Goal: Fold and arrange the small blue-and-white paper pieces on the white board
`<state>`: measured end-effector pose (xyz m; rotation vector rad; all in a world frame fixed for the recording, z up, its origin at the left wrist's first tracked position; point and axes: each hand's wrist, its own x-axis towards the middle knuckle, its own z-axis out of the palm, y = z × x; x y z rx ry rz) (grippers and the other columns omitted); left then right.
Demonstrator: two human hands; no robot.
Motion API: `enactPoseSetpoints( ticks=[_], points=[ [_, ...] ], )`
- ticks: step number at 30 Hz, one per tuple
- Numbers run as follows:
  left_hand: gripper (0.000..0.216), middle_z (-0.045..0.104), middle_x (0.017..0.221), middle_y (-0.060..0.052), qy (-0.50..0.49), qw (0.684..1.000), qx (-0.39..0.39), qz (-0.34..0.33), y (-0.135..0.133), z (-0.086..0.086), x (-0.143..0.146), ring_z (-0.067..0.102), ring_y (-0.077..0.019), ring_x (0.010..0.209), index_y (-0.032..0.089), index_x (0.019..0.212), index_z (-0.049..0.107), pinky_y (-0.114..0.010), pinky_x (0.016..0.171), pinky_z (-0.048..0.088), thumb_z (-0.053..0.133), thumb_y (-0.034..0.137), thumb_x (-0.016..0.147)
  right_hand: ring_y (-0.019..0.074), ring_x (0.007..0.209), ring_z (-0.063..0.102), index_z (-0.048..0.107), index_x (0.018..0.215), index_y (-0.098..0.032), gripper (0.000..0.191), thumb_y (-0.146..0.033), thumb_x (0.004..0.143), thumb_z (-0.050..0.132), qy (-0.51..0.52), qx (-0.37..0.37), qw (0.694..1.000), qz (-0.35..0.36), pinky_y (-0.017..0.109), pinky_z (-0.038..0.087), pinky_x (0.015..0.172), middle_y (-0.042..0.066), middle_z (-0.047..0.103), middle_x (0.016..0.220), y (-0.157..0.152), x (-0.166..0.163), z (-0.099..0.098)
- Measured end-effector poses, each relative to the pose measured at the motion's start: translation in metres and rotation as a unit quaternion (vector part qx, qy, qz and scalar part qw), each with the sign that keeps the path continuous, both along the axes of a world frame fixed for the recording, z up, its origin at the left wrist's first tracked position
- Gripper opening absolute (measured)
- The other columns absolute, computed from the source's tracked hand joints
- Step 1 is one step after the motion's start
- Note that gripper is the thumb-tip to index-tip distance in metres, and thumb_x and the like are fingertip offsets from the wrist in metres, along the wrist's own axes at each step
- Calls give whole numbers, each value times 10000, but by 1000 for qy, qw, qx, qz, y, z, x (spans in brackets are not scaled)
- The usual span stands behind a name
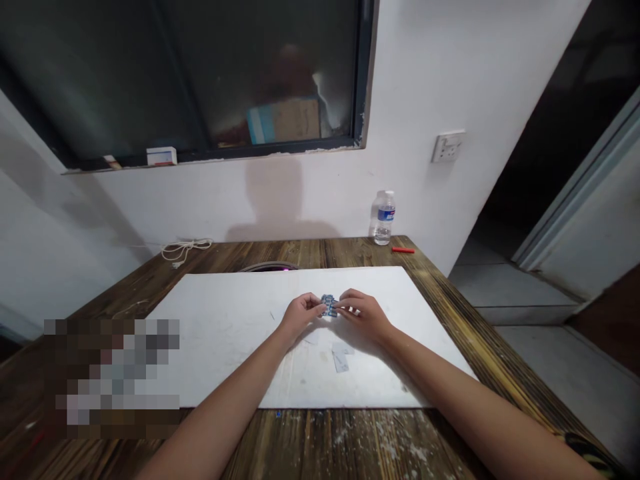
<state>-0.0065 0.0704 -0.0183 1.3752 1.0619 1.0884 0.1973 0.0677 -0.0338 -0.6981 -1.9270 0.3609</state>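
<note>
Blue: pinching small patterned piece [329,305] from opposite sides with left hand [300,313] and right hand [367,316], above white board [210,333], probably for steadiness; noting pale scraps [341,361] on board's near half.

Clear plastic bottle [383,231], blue label, upright at the far right corner of the wooden bench [434,288]. Red pen-like stick [403,250] lying just beside it. White electrical cord [186,249], loosely coiled at the far left. White wall socket [449,147] right of the dark-framed window [185,73]. Small white carton [162,157] on the sill; cardboard box [295,120] with light-blue band seen at the glass.
</note>
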Motion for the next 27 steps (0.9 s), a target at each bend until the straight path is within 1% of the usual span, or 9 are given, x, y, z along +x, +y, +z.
enactPoseSetpoints(
  ticks=[3,6,9,12,15,18,20,24,27],
  points=[
    [319,604,681,-1,13,1000,6,-16,0,-1,-1,530,-111,636,152,717,620,-239,612,395,807,399,641,147,746,636,745,954,-230,163,-275,905,597,-7,14,1000,2,267,526,644,63,661,868,1,0,-1],
    [307,619,708,-9,25,999,16,-33,-1,-2,-2,550,-119,666,152,736,623,-239,632,402,799,392,663,161,841,657,730,1048,-251,199,-274,918,581,-15,17,999,32,291,541,724,71,673,956,0,-1,0],
    [300,619,696,-6,25,999,19,-27,-2,-1,-3,556,-120,661,153,716,616,-235,629,405,801,383,657,171,912,654,708,1121,-269,240,-284,919,580,-16,2,998,54,305,539,777,74,663,1026,-1,-2,0],
    [292,607,652,4,8,1000,13,10,0,-1,-3,548,-111,617,157,695,608,-230,605,409,798,374,648,173,894,635,742,1036,-276,190,-326,888,635,-28,-30,998,48,313,524,780,66,641,1004,1,0,-2],
    [285,599,608,7,-13,999,13,42,2,-1,-3,542,-107,581,161,683,603,-227,585,414,789,375,650,197,886,591,775,868,-274,164,-406,771,762,-98,-73,992,15,361,488,823,58,630,949,6,4,-3],
    [278,601,597,7,-25,998,8,50,3,-2,-3,543,-106,572,163,685,603,-221,574,416,785,369,648,239,945,533,777,870,-298,369,-501,576,869,-186,-122,975,-16,412,437,883,57,625,990,10,8,-3],
    [275,604,598,6,-27,998,4,48,3,-2,-3,544,-105,571,164,686,604,-220,570,417,788,364,641,251,975,509,770,892,-304,462,-531,508,888,-218,-152,964,-21,417,414,902,55,616,1024,12,9,-2],
    [268,602,592,9,-29,998,6,52,2,-1,-1,539,-101,562,165,681,604,-218,564,417,783,360,640,254,1009,498,760,861,-293,418,-508,527,891,-245,-190,951,-21,400,389,910,49,604,1055,14,10,0],
    [259,606,598,9,-23,998,5,52,1,-1,-1,541,-100,570,166,688,605,-217,572,421,777,356,649,251,1009,501,752,847,-288,397,-483,534,896,-243,-196,950,-18,398,375,915,39,611,1039,15,10,0]
  ],
)
